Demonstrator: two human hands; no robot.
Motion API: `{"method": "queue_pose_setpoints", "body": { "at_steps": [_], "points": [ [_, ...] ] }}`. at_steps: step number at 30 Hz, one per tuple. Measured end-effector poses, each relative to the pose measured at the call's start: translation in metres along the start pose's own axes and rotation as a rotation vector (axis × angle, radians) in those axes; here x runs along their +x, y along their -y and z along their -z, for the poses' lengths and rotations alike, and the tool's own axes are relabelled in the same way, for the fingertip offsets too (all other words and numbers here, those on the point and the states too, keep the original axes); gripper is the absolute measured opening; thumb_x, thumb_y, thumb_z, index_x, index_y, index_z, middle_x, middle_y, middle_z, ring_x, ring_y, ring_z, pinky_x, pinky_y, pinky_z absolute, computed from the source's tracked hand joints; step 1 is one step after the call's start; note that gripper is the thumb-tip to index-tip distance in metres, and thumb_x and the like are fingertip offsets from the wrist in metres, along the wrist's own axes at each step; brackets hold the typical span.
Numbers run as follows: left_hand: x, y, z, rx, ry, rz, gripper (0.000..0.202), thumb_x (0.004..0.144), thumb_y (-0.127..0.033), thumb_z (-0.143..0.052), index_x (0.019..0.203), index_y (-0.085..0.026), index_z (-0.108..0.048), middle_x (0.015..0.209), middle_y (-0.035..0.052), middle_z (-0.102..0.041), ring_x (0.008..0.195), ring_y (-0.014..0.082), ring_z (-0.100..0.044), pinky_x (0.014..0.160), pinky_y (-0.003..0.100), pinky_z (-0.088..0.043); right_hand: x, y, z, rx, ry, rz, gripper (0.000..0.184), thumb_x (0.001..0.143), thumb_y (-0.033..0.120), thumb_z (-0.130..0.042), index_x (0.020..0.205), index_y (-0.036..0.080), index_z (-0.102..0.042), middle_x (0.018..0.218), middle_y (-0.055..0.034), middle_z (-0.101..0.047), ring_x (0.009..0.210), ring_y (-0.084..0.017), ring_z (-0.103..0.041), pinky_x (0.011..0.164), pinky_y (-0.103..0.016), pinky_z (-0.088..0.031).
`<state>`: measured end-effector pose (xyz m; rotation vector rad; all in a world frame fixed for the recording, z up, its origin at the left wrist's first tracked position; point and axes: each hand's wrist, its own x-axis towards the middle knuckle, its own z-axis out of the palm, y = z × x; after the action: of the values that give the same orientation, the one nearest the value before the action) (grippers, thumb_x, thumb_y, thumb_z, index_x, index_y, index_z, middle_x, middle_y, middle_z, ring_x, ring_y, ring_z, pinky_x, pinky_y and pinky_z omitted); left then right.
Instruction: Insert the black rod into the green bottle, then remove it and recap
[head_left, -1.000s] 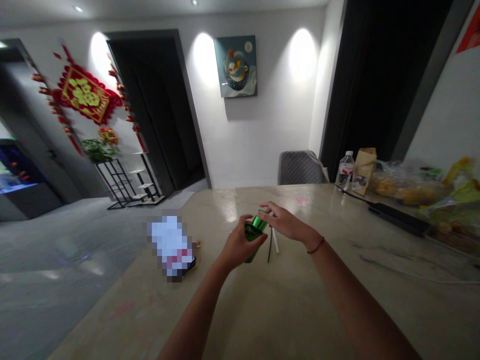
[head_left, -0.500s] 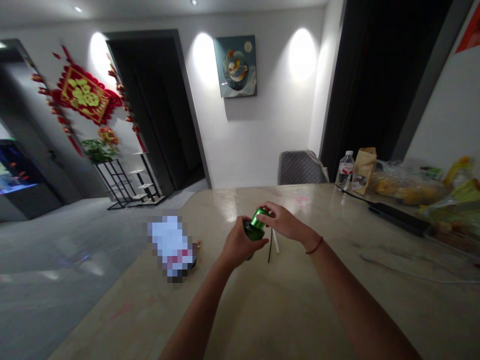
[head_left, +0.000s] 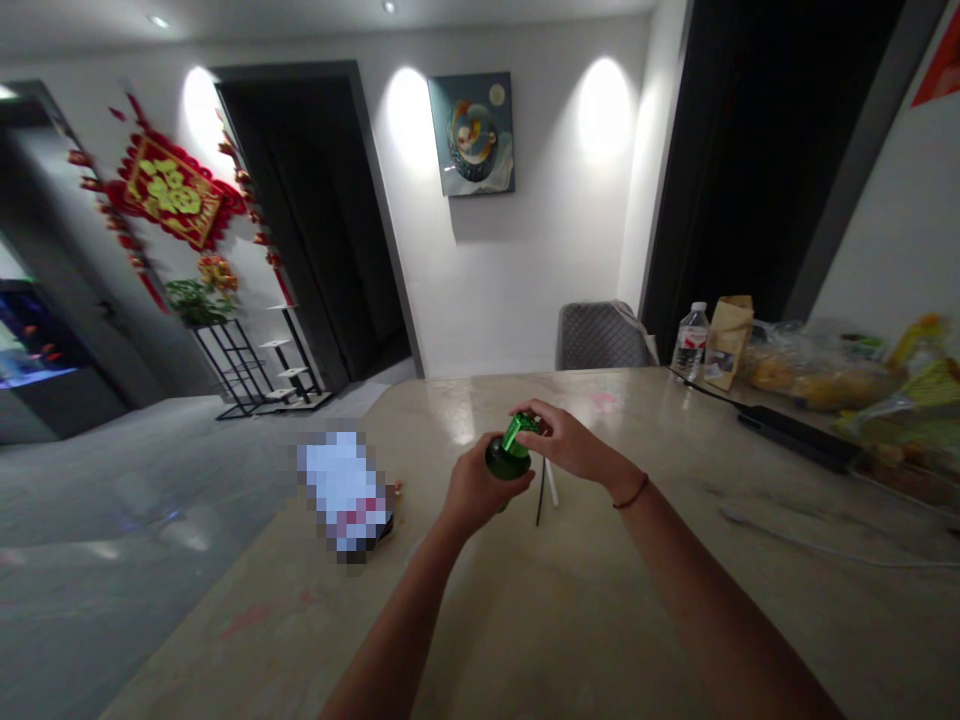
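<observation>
My left hand (head_left: 472, 488) is wrapped around a dark green bottle (head_left: 505, 464) with a rounded shoulder, held above the table and tilted. At its top is a shiny green cap (head_left: 516, 432), gripped by the fingers of my right hand (head_left: 559, 437). Whether the cap is still joined to the bottle's neck I cannot tell. Much of the bottle's lower body is hidden by my left hand. Just beyond and below my hands, a thin black stick (head_left: 540, 497) and a white stick (head_left: 553, 486) lie on the table.
A pixelated phone-like object (head_left: 345, 490) is on the stone-patterned table (head_left: 525, 620) to the left. At the right are a water bottle (head_left: 691, 340), a paper bag (head_left: 727, 340), a black power strip (head_left: 799, 437), bagged food (head_left: 817, 365) and a pale cable (head_left: 832, 550). A grey chair (head_left: 606, 335) stands behind.
My left hand and the bottle have turned slightly, so more of the bottle's shoulder shows. My right fingers and the green cap have shifted slightly up. The surroundings look the same.
</observation>
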<state>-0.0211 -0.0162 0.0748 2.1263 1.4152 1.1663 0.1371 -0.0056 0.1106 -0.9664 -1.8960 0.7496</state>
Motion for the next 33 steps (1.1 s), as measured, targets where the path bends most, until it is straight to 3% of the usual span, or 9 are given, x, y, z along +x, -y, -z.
{"method": "queue_pose_setpoints", "body": {
  "at_steps": [8,19,24,30,33],
  "points": [
    [0.0015,0.0043,-0.0031,-0.131,-0.012,-0.021,0.055,0.056,-0.035,-0.069,0.105,-0.018,-0.051,0.09,0.002,-0.064,0.079,0.0144,-0.058,0.072,0.027,-0.046,-0.001,0.0034,0.0019,-0.005,-0.006,0.008,0.028,0.07,0.022,-0.054,0.097,0.015,-0.054,0.081,-0.002,-0.057,0.068,-0.011,-0.05,0.063,-0.024,-0.041],
    [0.0,0.0044,-0.0041,0.044,-0.051,0.046,0.049,0.054,-0.043,-0.068,0.093,-0.019,-0.052,0.079,0.0007,-0.062,0.068,0.0135,-0.056,0.061,0.024,-0.042,-0.0015,0.0044,0.0022,-0.007,0.012,0.033,0.026,0.069,0.018,-0.052,0.095,0.016,-0.054,0.085,-0.0023,-0.057,0.073,-0.012,-0.051,0.066,-0.024,-0.04],
    [-0.0005,0.0031,-0.0018,0.07,-0.027,0.07,0.049,0.053,-0.039,-0.069,0.094,-0.021,-0.049,0.079,-0.0008,-0.062,0.068,0.0134,-0.057,0.06,0.023,-0.041,-0.0028,0.0055,0.0026,-0.024,0.039,0.04,0.027,0.067,0.014,-0.052,0.094,0.018,-0.054,0.08,0.0002,-0.056,0.067,-0.01,-0.05,0.061,-0.022,-0.039],
    [-0.0007,0.0054,-0.0042,0.052,-0.013,0.061,0.05,0.055,-0.038,-0.068,0.098,-0.022,-0.049,0.082,0.0,-0.062,0.072,0.0143,-0.057,0.063,0.024,-0.042,-0.0009,0.0039,0.0011,-0.072,-0.014,0.0,0.025,0.074,0.037,-0.054,0.088,0.016,-0.056,0.075,-0.0009,-0.057,0.066,-0.011,-0.05,0.06,-0.023,-0.039],
    [-0.0008,0.0072,-0.0038,0.066,0.01,0.068,0.049,0.054,-0.038,-0.068,0.097,-0.022,-0.051,0.082,0.0,-0.063,0.072,0.0146,-0.058,0.063,0.024,-0.042,-0.001,0.0021,0.0014,-0.132,-0.057,-0.042,0.028,0.072,0.038,-0.057,0.09,0.016,-0.056,0.075,-0.0011,-0.057,0.064,-0.011,-0.05,0.059,-0.024,-0.039]
  ]
}}
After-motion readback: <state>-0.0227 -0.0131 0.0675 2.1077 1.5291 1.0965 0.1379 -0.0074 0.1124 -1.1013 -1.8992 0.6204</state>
